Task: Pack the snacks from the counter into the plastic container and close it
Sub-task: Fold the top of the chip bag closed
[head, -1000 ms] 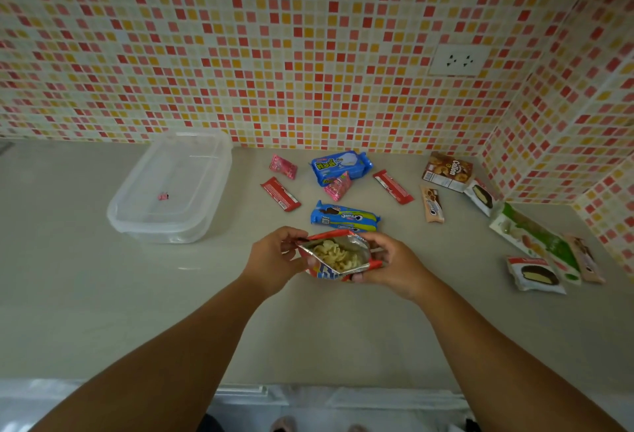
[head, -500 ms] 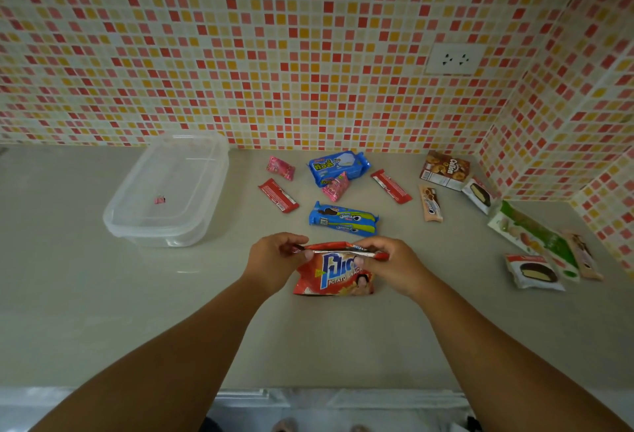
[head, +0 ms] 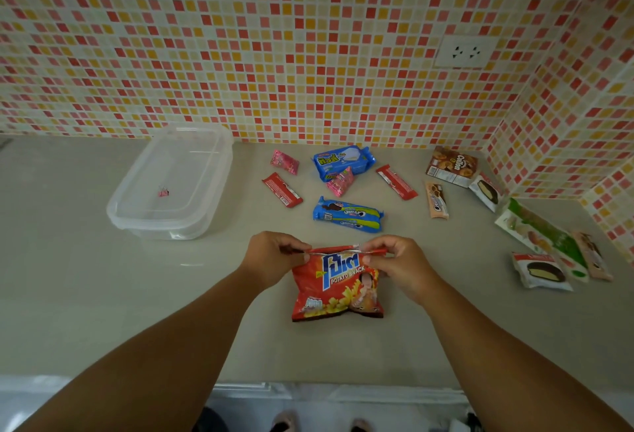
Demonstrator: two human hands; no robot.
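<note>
A red potato snack bag (head: 338, 289) lies flat on the counter in front of me, print up. My left hand (head: 274, 256) pinches the left end of its top edge and my right hand (head: 399, 262) pinches the right end, holding the mouth pressed flat. The clear plastic container (head: 118, 207) sits at the back left with its lid on and a small pink item inside. Other snacks lie behind the bag: a blue cookie sleeve (head: 348, 215), a blue wafer pack (head: 343, 161), two red bars (head: 282, 189) (head: 397, 182) and two pink candies (head: 284, 162) (head: 340, 182).
At the right, near the tiled corner, lie a brown biscuit box (head: 452, 166), a tan cookie bar (head: 437, 204), two white chocolate-pie packs (head: 485, 191) (head: 541, 271), a long green-and-white pack (head: 540, 238) and a pinkish bar (head: 593, 256). A wall socket (head: 464, 52) sits above. The counter's front edge runs below my forearms.
The bag's mouth was open a second ago, showing the chips. It is now pressed flat, and the bag has been laid down toward me with its printed face up.
</note>
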